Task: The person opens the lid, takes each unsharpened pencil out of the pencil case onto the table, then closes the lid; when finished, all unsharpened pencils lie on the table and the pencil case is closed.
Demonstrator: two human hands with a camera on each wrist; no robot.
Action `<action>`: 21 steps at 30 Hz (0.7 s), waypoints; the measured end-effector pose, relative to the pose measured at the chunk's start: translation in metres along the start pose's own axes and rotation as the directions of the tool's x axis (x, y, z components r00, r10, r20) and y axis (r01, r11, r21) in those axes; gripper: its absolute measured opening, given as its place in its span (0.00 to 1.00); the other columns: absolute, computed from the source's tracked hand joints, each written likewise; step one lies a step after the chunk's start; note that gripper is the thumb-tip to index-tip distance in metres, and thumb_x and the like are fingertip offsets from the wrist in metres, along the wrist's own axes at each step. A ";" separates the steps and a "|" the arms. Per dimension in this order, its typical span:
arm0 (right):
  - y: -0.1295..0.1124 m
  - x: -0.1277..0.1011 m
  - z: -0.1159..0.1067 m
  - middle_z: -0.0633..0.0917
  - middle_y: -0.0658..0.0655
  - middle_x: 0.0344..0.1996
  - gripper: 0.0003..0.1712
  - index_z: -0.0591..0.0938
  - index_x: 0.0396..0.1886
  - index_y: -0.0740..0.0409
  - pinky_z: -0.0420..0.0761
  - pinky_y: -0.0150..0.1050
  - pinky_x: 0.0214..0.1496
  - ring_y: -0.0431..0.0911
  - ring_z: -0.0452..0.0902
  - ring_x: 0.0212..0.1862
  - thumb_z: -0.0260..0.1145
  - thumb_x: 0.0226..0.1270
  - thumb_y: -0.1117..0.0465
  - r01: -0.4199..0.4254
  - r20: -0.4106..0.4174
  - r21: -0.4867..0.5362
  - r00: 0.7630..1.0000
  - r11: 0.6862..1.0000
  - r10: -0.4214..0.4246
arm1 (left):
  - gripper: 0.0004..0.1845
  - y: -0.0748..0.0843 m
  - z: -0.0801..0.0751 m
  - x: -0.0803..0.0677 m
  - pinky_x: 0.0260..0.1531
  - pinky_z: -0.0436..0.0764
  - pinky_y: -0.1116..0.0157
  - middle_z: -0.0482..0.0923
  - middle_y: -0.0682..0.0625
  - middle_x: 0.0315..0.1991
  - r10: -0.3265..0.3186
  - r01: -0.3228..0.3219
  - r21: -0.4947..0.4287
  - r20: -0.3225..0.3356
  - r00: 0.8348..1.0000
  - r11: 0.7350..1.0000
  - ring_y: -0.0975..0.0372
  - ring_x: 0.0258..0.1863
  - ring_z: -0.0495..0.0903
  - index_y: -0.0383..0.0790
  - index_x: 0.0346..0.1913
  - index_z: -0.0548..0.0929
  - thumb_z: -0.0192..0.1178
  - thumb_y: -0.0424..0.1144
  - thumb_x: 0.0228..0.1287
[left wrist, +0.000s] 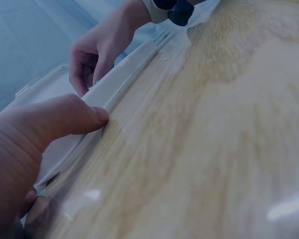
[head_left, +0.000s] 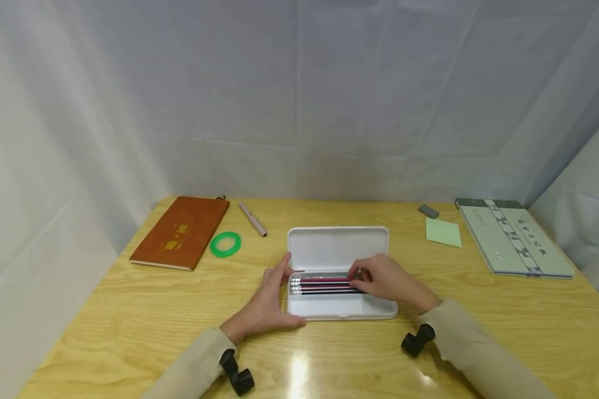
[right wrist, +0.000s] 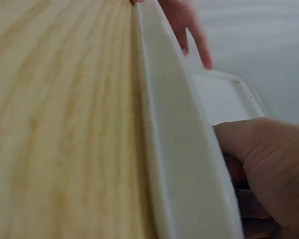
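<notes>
My left hand (head_left: 266, 308), spread wide, grips box (head_left: 324, 306) at nine o'clock — brace; right hand (head_left: 383, 278) curls over pencils (head_left: 321, 286), can't tell if pinching — lay level.

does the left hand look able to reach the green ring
Likely yes: only bare tabletop lies between the left hand and the green ring, though it would have to leave the pencil case.

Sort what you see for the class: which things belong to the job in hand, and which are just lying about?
In the job:
- white pencil case, beside left hand
- pencils, under right hand

Lying about:
- brown notebook
- green ring
- pale pen
- grey block
- light-green paper
- pale book
</notes>
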State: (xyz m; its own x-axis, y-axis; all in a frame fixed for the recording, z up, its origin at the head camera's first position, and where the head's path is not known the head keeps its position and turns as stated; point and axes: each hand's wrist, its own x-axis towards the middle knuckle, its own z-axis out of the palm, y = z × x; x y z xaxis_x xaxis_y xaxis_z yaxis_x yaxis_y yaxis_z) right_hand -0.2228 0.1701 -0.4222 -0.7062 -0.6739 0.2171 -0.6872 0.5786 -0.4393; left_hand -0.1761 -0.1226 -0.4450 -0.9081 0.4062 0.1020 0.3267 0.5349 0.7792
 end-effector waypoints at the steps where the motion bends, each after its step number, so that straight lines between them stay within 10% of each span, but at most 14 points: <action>1: 0.000 0.001 0.001 0.72 0.41 0.13 0.02 0.85 0.33 0.53 0.66 0.26 0.21 0.28 0.61 0.17 0.69 0.61 0.60 -0.003 -0.001 -0.003 1.000 1.000 0.003 | 0.71 0.000 0.000 0.000 0.64 0.67 0.55 0.67 0.53 0.61 0.004 -0.004 -0.001 0.000 1.000 1.000 0.61 0.59 0.65 0.47 0.78 0.41 0.81 0.44 0.33; 21: -0.010 0.011 -0.011 0.73 0.42 0.15 0.07 0.80 0.27 0.54 0.67 0.26 0.24 0.30 0.63 0.19 0.69 0.61 0.59 -0.058 0.132 -0.034 0.989 0.998 0.062 | 0.71 0.000 -0.001 -0.001 0.64 0.67 0.54 0.67 0.53 0.62 0.011 -0.011 -0.006 0.003 1.000 1.000 0.60 0.60 0.64 0.46 0.78 0.40 0.81 0.44 0.33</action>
State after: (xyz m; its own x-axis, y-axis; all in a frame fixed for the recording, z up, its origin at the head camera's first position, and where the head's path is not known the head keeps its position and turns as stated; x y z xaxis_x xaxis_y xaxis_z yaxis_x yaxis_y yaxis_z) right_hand -0.2261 0.1619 -0.4057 -0.7186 -0.6917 0.0725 -0.6507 0.6319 -0.4212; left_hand -0.1755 -0.1231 -0.4445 -0.9034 0.4147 0.1086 0.3354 0.5259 0.7817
